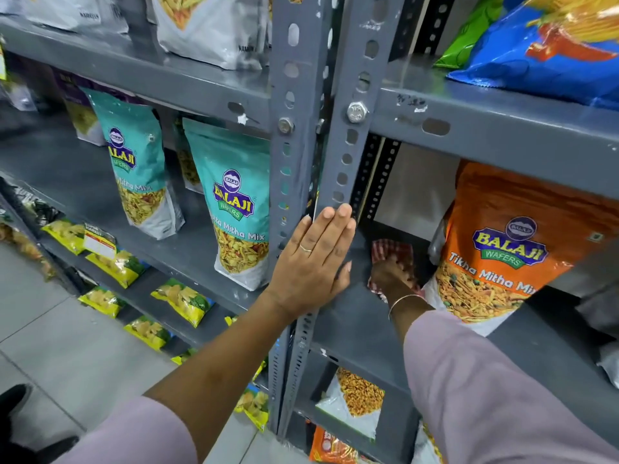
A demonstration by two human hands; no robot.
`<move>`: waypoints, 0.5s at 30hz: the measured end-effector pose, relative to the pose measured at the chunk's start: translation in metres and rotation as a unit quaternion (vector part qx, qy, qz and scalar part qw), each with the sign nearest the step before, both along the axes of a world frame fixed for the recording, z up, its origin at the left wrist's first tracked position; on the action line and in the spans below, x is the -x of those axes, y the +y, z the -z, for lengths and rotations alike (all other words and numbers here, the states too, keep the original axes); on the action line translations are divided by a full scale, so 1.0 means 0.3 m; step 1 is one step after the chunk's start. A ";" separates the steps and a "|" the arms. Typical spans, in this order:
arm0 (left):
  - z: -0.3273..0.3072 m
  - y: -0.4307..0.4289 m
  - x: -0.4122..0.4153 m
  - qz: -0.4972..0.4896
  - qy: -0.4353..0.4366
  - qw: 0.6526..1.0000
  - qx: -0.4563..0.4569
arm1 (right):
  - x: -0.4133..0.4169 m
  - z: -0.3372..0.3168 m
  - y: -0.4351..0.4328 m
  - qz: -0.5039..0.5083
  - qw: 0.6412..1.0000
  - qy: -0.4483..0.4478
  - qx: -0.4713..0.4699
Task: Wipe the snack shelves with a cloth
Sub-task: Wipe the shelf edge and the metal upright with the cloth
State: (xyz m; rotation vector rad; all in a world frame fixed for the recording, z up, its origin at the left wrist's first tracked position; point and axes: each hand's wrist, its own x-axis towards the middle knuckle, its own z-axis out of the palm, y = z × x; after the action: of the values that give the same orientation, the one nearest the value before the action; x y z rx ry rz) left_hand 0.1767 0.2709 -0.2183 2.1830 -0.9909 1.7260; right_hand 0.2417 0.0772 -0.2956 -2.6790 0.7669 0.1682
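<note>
My right hand (392,274) reaches deep into the middle grey shelf (361,316) on the right bay and presses a red-and-white checked cloth (390,251) flat on the shelf surface. The cloth lies just left of an orange Balaji Tikha Mitha Mix bag (502,249). My left hand (316,259) lies flat, fingers together, against the grey slotted upright post (348,145) between the two bays, holding nothing. Part of the cloth is hidden under my right hand.
Teal Balaji mix bags (234,202) stand on the left bay's shelf. Yellow snack packets (181,299) line the lower left shelves. A blue bag (542,51) and grey bags sit on the upper shelves. More packets fill the shelf below. Tiled floor lies at lower left.
</note>
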 end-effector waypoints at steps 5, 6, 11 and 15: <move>0.001 -0.001 0.002 0.004 0.013 1.000 -0.010 | -0.088 -0.013 -0.031 -0.211 0.960 -0.023 0.185; -0.001 -0.002 0.002 0.003 0.017 1.000 -0.012 | -0.097 -0.016 -0.025 -0.236 0.954 -0.019 0.186; 0.000 0.001 0.000 0.006 0.030 1.000 -0.006 | -0.077 0.002 0.041 -0.267 0.959 -0.061 0.076; -0.005 -0.001 0.006 0.006 0.036 0.999 -0.003 | 0.027 0.006 0.094 -0.238 0.965 -0.109 -0.026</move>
State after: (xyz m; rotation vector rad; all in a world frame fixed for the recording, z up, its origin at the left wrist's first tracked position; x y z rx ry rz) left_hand 0.1750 0.2707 -0.2168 2.2218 -0.9923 1.6277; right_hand 0.2335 0.1054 -0.2975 -2.7229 0.0431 0.0067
